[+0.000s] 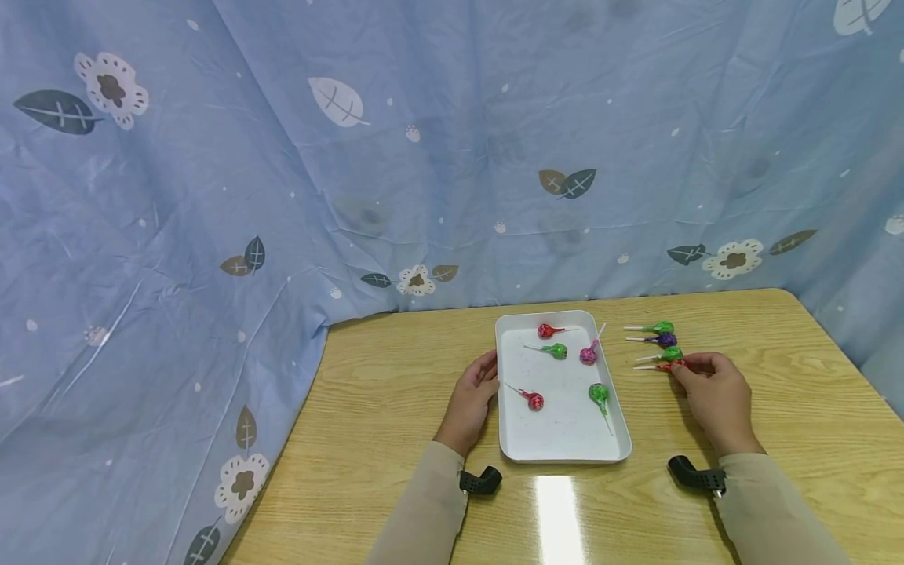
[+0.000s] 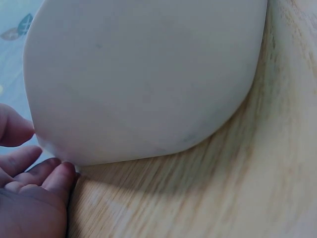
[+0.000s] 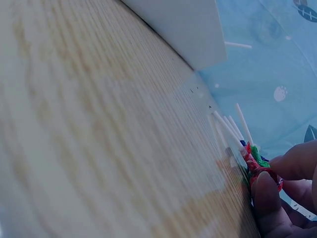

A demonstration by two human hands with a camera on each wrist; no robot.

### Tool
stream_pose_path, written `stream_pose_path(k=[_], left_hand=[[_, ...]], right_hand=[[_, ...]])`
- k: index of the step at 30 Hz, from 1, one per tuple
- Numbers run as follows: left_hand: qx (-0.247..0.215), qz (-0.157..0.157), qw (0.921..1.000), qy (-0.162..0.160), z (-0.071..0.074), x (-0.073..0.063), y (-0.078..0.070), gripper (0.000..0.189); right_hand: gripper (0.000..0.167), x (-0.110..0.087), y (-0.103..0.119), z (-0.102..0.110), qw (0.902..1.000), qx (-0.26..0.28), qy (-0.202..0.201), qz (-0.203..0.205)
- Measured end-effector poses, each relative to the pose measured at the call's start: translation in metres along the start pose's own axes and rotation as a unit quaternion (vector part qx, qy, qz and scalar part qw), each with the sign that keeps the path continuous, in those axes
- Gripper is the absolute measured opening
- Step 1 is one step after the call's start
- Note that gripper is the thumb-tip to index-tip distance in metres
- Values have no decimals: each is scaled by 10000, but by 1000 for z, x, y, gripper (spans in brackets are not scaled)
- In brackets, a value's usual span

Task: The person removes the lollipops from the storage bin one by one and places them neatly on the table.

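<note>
A white tray (image 1: 558, 451) lies on the wooden table with several wrapped lollipops spread inside it. My left hand (image 1: 473, 400) holds the tray's left side, and its fingertips (image 2: 59, 176) are at the outer wall in the left wrist view. To the right of the tray, my right hand (image 1: 720, 396) pinches a red lollipop (image 3: 255, 166) by its wrapped head, between thumb and fingers. This one is nearest me in a column of lollipops with sticks toward the tray. Beyond it lie a green lollipop (image 1: 672, 355), a purple lollipop (image 1: 666, 340) and another green lollipop (image 1: 662, 326).
In the tray are two red lollipops, one upper (image 1: 544, 330) and one lower (image 1: 535, 401), a pink lollipop (image 1: 588, 355) and two green ones. The pink one's stick crosses the right rim. A blue patterned curtain (image 1: 452, 157) hangs behind the table (image 1: 381, 369) and along its left.
</note>
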State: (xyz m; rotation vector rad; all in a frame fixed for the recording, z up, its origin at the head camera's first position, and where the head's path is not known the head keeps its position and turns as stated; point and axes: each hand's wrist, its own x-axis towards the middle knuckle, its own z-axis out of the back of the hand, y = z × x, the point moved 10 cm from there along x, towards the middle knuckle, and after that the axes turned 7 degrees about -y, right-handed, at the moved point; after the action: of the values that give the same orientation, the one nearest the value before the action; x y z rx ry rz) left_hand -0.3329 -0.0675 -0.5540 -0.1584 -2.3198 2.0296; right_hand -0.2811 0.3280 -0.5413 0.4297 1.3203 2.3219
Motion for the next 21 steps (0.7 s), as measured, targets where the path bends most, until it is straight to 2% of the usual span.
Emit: stream_pose_path(k=[8, 21], left_hand=[[-5, -6, 10000, -18, 1, 1, 0, 57], [79, 8, 10000, -38, 1, 0, 0, 57]], right_hand=[[44, 0, 1, 0, 9993, 333, -83, -118], [29, -1, 4, 8, 9937, 1026, -457, -55]])
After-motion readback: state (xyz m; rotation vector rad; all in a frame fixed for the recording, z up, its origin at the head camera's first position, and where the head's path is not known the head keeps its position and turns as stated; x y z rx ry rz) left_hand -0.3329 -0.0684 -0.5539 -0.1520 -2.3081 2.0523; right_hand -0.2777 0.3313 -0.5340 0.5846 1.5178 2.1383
